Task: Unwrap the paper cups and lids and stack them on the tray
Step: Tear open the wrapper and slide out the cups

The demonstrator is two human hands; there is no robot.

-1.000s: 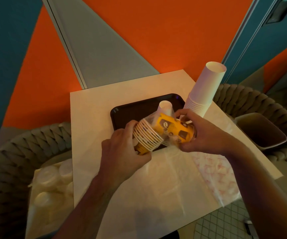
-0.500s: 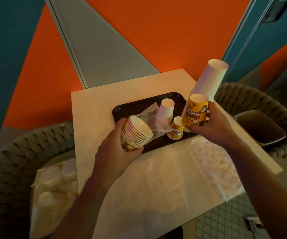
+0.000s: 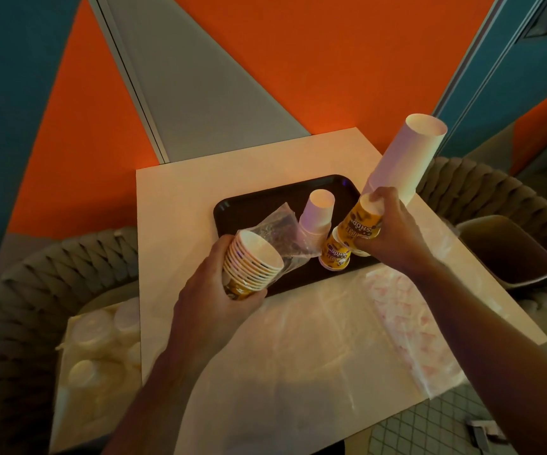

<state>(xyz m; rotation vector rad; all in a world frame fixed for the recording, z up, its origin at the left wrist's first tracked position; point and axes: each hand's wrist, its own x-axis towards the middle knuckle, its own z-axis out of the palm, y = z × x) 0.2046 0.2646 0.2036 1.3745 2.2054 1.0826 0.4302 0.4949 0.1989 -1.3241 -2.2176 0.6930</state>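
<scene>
A dark tray lies on the pale table. My left hand grips a nested stack of yellow cups over the tray's front edge, with its clear plastic wrapper hanging off the open end. My right hand holds an upside-down yellow cup just above another upside-down yellow cup standing on the tray. A small stack of white cups stands upside down on the tray. A tall white cup stack rises at the tray's right end.
Loose plastic wrap covers the table's near half, with a red-printed wrapper on the right. A bag of white lids rests on the woven chair to the left. Another woven chair holds a brown cushion on the right.
My right hand pulled one yellow cup off the stack, carried it right and lowered it upside down over the cup on the tray. My left hand kept the remaining stack, tilting it upward.
</scene>
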